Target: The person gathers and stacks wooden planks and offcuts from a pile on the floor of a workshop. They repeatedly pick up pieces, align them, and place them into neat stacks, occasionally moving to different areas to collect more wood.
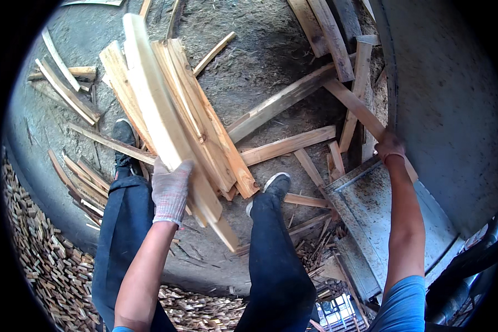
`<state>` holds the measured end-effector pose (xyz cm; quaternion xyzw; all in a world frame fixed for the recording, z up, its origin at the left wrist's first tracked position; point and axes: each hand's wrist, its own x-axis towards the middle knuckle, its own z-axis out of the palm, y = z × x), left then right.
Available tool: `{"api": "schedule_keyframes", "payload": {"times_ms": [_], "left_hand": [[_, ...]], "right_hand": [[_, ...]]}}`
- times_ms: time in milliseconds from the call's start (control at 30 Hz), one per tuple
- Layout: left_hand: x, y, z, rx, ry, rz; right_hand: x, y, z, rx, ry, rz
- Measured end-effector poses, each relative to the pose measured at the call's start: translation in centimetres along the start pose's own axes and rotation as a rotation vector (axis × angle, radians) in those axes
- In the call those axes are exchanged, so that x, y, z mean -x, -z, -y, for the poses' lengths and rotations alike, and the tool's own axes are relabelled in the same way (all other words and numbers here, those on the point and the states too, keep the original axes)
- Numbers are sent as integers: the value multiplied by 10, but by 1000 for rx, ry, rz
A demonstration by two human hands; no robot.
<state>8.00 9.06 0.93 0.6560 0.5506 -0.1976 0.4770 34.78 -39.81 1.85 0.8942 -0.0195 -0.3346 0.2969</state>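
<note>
My left hand, in a pale knitted glove, is closed on a long light board that is somewhat blurred. The board lies slanting over a stack of wider planks between my legs. On the right, my gloved right hand grips a narrow wooden plank. One end of that plank points toward the loose timber, and the other comes out past my hand over a metal table. My fingers are partly hidden on both hands.
A large grey metal panel stands along the right. Beams and offcuts lie crossed on the floor beside my right foot. Thin strips lie at the left. Many small wood blocks are piled along the lower left.
</note>
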Motion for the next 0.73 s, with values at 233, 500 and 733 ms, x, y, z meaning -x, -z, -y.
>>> {"api": "schedule_keyframes", "payload": {"times_ms": [233,500,733], "left_hand": [[0,7,12,-337,-41,-9],[-3,43,10,-999,-337,189],[-14,65,16,-1252,-169,507]], "right_hand": [[120,6,50,-862,81,600],[265,65,201,-1576,135,666],[92,90,235,-1303,393,206]]}}
